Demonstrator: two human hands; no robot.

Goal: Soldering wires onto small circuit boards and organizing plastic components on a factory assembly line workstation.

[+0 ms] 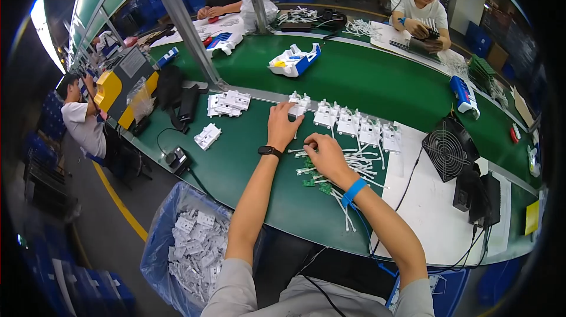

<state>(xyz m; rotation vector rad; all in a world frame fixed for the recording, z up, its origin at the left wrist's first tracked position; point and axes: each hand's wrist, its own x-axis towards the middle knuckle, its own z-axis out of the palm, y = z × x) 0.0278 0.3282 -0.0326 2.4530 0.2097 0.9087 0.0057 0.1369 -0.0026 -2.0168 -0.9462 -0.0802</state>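
Observation:
My left hand (284, 122) grips a white plastic housing (300, 100) at the left end of a row, with thumb and fingers on its near side. Just right of it stand several more white housings (349, 122), with bits of green circuit board at their far edges. Nearer to me, my right hand (325, 155) is closed with curled fingers over a pile of white cables (359, 166) with small green circuit boards (325, 188). What its fingertips hold, if anything, is hidden. A blue wrist strap (354, 192) circles my right wrist.
Stacked white housings (229, 103) and a single loose one (207, 136) lie to the left. A lined bin (156, 240) of white parts stands below the table edge. A black fan (446, 150) sits at right. Co-workers sit across the green conveyor (365, 75), which carries a blue-white case (295, 60).

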